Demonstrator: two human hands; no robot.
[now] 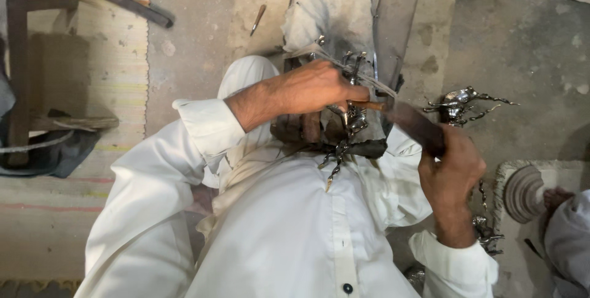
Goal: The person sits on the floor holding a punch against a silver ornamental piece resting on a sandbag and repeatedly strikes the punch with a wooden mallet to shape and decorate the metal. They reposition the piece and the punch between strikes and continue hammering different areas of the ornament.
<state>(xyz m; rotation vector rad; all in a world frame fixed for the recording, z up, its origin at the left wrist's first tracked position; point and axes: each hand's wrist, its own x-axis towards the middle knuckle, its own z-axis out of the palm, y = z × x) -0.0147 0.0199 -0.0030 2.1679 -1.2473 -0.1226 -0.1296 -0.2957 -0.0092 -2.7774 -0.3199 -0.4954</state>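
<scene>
Soft, even daylight; slight motion blur

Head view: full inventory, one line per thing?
metal ornament: 1, silvery, clamped at centre under left hand
file: 1, dark brown, across ornament, held at both ends
cloth: 1, dirty white, over stand at top centre
finished ornaments: several, silvery, on floor at right and lower right
small tool: 1, wooden handle, on floor at top
blades: 2, dark, top left
wooden stool: 1, brown, left
mat: 1, striped pale, left floor
other person's sleeve: white, right edge
left hand: on file tip
right hand: gripping file handle
</scene>
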